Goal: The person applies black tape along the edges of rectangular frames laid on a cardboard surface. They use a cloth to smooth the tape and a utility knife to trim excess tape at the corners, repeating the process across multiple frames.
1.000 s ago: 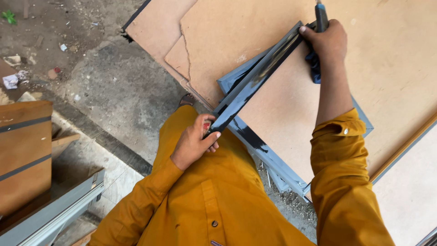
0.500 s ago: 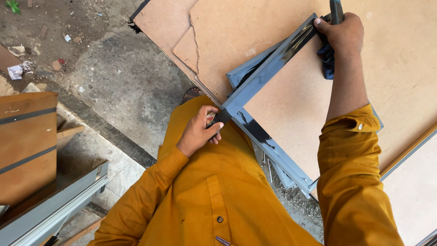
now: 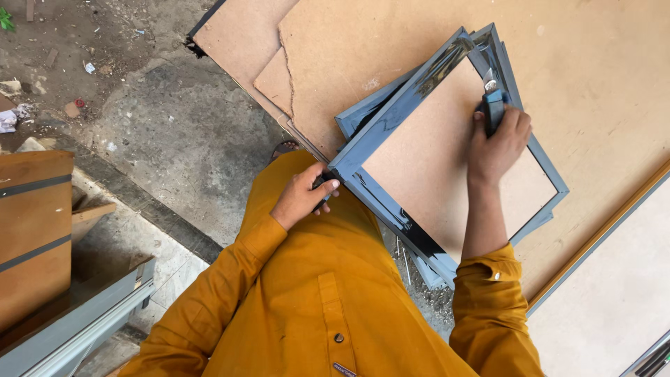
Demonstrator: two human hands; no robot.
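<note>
A dark grey picture frame (image 3: 401, 105) with a brown board back lies face down on a second frame of the same kind. My left hand (image 3: 301, 197) grips the near corner of the top frame. My right hand (image 3: 497, 143) is closed on a blue utility knife (image 3: 493, 105), whose blade end sits by the frame's far inner edge. Both arms wear mustard-yellow sleeves.
Large brown hardboard sheets (image 3: 600, 77) lie under the frames on a dusty concrete floor (image 3: 160, 132). A pale panel (image 3: 614, 307) is at the lower right. Wooden boards (image 3: 31, 230) and a metal rail (image 3: 84, 324) stand at the left. Small nails lie near my lap.
The frame has dropped from standing on edge to lying flat on the stack. My right hand with the knife came down onto its board back. My left hand kept hold of the corner.
</note>
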